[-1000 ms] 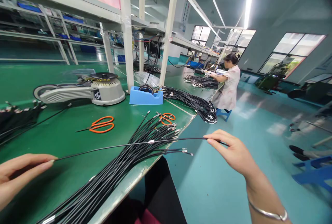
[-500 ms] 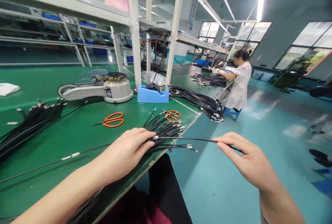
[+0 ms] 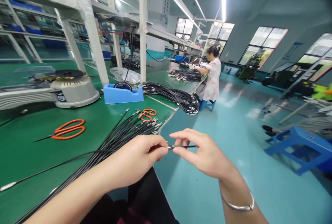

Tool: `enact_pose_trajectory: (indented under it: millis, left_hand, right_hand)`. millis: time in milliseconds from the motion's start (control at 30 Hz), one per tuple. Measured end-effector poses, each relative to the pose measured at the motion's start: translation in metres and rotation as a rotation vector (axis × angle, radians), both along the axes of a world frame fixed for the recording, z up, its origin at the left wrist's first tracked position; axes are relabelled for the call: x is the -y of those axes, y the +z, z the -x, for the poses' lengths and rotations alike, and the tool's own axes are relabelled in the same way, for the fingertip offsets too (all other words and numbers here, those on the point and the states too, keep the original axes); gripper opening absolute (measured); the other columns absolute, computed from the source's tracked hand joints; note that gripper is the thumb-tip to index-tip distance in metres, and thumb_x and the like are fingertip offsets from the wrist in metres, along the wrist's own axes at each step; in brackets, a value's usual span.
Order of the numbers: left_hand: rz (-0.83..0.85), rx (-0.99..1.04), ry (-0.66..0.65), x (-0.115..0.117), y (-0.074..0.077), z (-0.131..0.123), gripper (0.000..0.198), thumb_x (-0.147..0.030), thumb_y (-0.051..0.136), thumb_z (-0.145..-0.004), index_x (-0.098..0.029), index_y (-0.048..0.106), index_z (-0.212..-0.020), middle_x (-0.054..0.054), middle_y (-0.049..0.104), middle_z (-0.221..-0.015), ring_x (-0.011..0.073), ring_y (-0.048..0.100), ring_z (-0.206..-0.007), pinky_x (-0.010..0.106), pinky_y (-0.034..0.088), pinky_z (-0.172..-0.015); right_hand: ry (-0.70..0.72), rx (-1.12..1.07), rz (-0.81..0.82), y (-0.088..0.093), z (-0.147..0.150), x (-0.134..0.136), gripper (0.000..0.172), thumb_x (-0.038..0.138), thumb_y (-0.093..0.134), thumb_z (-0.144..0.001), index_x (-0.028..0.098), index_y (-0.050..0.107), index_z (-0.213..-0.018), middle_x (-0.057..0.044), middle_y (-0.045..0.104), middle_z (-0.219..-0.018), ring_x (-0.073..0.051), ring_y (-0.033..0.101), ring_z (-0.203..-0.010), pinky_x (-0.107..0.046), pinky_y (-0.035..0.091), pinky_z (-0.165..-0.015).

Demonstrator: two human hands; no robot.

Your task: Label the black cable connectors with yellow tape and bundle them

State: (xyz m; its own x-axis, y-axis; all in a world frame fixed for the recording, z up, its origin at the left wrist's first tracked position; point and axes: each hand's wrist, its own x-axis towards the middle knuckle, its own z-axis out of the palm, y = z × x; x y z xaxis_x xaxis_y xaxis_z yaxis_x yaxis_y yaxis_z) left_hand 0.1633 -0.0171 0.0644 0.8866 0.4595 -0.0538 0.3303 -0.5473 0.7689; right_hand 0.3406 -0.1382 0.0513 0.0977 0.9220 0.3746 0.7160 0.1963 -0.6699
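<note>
Over the table's front edge, my left hand (image 3: pixel 147 153) is closed, thumb and forefinger pinching a thin black cable (image 3: pixel 187 146) by the silver connector (image 3: pixel 170 147) on it. My right hand (image 3: pixel 204 153) is curled round the same cable just right of that connector, thumb and fingers close to it and the forefinger raised. Beneath and behind my left arm lies a bundle of black cables (image 3: pixel 111 137) with silver tips. A single cable trails left to a silver fitting (image 3: pixel 8 186).
On the green table (image 3: pixel 46 161) are orange-handled scissors (image 3: pixel 68 129), another orange-handled pair (image 3: pixel 148 114), a blue tape dispenser (image 3: pixel 123 95) and a grey round machine (image 3: pixel 74 91). More cables (image 3: pixel 171 96) lie beyond. A person (image 3: pixel 213 73) sits farther along; a blue stool (image 3: pixel 301 148) stands right.
My right hand has moved left along the cable, close to my left hand. The view has turned right, so the table things appear farther left.
</note>
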Motion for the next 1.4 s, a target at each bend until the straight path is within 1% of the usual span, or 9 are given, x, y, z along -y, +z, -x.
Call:
enact_pose_trajectory:
  millis: [100,167,267,367,600,767,900,1100,1400]
  left_hand:
    - [0.092,0.002,0.048,-0.006,-0.003,0.005,0.031,-0.047,0.046,-0.087,-0.023,0.063,-0.08,-0.004,0.055,-0.067,0.0123,0.048,-0.059,0.021,0.037,-0.054]
    - [0.139,-0.001,0.074,-0.01,-0.002,0.011,0.033,-0.05,0.047,-0.086,-0.022,0.063,-0.081,-0.003,0.055,-0.067,0.0122,0.046,-0.059,0.021,0.036,-0.053]
    - [0.16,0.018,0.085,-0.014,0.002,0.014,0.033,-0.051,0.049,-0.085,-0.022,0.063,-0.079,-0.003,0.055,-0.067,0.0117,0.044,-0.059,0.021,0.036,-0.053]
    - [0.146,0.03,0.083,-0.013,0.004,0.01,0.034,-0.051,0.05,-0.085,-0.021,0.063,-0.077,-0.003,0.054,-0.065,0.0116,0.044,-0.057,0.021,0.036,-0.052]
    - [0.116,0.054,0.033,-0.01,0.002,-0.003,0.033,-0.051,0.05,-0.086,-0.022,0.065,-0.081,-0.002,0.055,-0.07,0.0139,0.048,-0.064,0.023,0.042,-0.059]
    - [0.106,0.042,-0.015,0.001,0.006,-0.016,0.03,-0.049,0.048,-0.087,-0.023,0.063,-0.083,-0.003,0.053,-0.071,0.0139,0.049,-0.066,0.024,0.041,-0.06]
    - [0.101,0.061,-0.036,0.011,0.013,-0.027,0.028,-0.045,0.048,-0.088,-0.023,0.064,-0.082,-0.004,0.053,-0.068,0.0129,0.048,-0.063,0.023,0.04,-0.058]
    - [0.155,0.145,-0.091,0.019,0.018,-0.035,0.024,-0.035,0.05,-0.087,-0.024,0.07,-0.095,-0.003,0.061,-0.076,0.0118,0.049,-0.063,0.023,0.043,-0.061]
    - [0.24,0.168,-0.066,0.026,0.018,-0.034,0.024,-0.035,0.051,-0.087,-0.018,0.069,-0.089,-0.001,0.062,-0.074,0.0107,0.055,-0.06,0.021,0.04,-0.054]
  right_hand:
    - [-0.069,-0.171,-0.003,-0.008,-0.012,0.005,0.027,0.024,0.065,-0.08,0.025,0.067,-0.107,-0.002,0.068,-0.092,-0.016,0.063,-0.079,-0.03,0.054,-0.074]
    - [-0.095,-0.289,-0.018,-0.017,-0.019,0.009,0.02,0.023,0.066,-0.08,0.024,0.069,-0.1,-0.003,0.068,-0.09,-0.016,0.064,-0.08,-0.031,0.054,-0.075]
    - [-0.137,-0.429,-0.101,-0.03,-0.022,0.012,0.009,0.025,0.064,-0.082,0.022,0.07,-0.088,-0.003,0.068,-0.083,-0.016,0.063,-0.077,-0.031,0.054,-0.071]
    - [-0.158,-0.499,-0.182,-0.036,-0.018,0.012,0.009,0.027,0.064,-0.083,0.021,0.069,-0.087,-0.004,0.068,-0.081,-0.016,0.062,-0.074,-0.031,0.053,-0.068]
    - [-0.146,-0.507,-0.267,-0.032,-0.013,0.011,0.005,0.025,0.063,-0.083,0.021,0.066,-0.081,-0.002,0.065,-0.079,-0.016,0.06,-0.071,-0.03,0.049,-0.064]
    - [-0.189,-0.524,-0.219,-0.025,-0.007,0.012,0.015,0.026,0.061,-0.082,0.02,0.057,-0.069,0.0,0.059,-0.068,-0.014,0.053,-0.063,-0.028,0.043,-0.06]
    - [-0.186,-0.6,-0.174,-0.018,-0.001,0.013,0.019,0.029,0.062,-0.08,0.019,0.054,-0.067,0.001,0.056,-0.064,-0.013,0.05,-0.062,-0.026,0.041,-0.058]
    - [-0.183,-0.698,-0.187,-0.013,0.004,0.018,0.019,0.03,0.061,-0.081,0.019,0.055,-0.066,0.001,0.058,-0.063,-0.013,0.052,-0.061,-0.026,0.043,-0.058]
    - [-0.184,-0.659,-0.174,-0.012,0.007,0.026,0.02,0.032,0.064,-0.082,0.018,0.059,-0.07,0.001,0.061,-0.066,-0.012,0.055,-0.063,-0.024,0.044,-0.061]
